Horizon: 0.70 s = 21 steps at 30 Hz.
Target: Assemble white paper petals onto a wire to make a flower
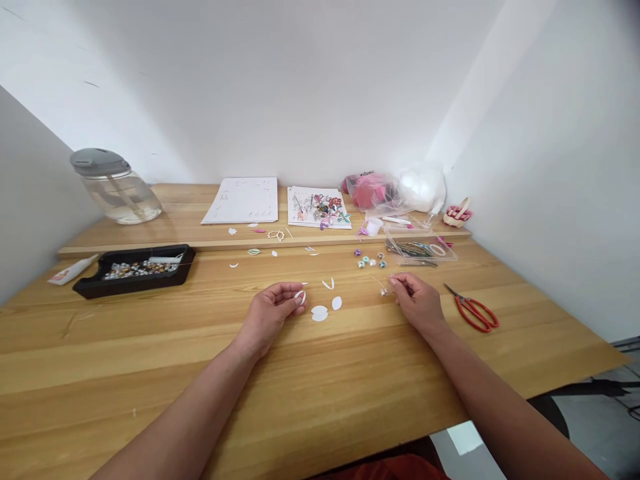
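On the wooden table [345, 373], your left hand [277, 310] pinches a white oval piece [301, 297] between thumb and fingers, perhaps so that its thin edge does not bend. Your right hand [419, 301] has its fingertips curled beside a small shiny ornament [384, 292]; whether it grips this one, I cannot tell. Loose white cutouts [337, 303] lie between both hands, probably for easy reach, and the red-handled tool [474, 312] rests near your right forearm, likely for the same reason.

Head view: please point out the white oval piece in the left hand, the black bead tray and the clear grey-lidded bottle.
White oval piece [301, 295]: head view, exposed face.
Black bead tray [135, 285]: head view, front wall.
Clear grey-lidded bottle [119, 197]: head view, body.
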Available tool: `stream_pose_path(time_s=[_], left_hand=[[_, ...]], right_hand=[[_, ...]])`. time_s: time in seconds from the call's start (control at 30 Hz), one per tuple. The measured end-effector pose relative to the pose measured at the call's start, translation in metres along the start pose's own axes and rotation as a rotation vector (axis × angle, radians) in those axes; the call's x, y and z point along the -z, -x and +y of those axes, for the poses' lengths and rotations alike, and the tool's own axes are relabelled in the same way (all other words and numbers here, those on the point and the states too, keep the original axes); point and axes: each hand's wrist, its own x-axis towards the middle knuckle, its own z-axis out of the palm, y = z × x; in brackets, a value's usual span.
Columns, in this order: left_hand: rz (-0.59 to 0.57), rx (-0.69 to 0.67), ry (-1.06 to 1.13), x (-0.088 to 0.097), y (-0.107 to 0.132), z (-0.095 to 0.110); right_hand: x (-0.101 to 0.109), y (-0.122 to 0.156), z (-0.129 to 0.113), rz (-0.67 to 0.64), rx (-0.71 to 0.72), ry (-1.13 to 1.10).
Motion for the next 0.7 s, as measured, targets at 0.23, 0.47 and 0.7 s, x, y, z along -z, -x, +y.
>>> stream_pose_path(time_s=[0.23, 0.47, 0.7], left_hand=[[-0.005, 0.015, -0.013, 0.001, 0.0, -0.001], [0.007, 0.02, -0.024, 0.0, 0.002, 0.002], [0.002, 0.016, -0.022, 0.001, 0.0, 0.0]], right_hand=[[0.001, 0.003, -0.004, -0.023, -0.103, -0.159], [-0.002, 0.003, 0.003, 0.027, 0.025, -0.05], [0.002, -0.003, -0.006, 0.047, 0.09, 0.101]])
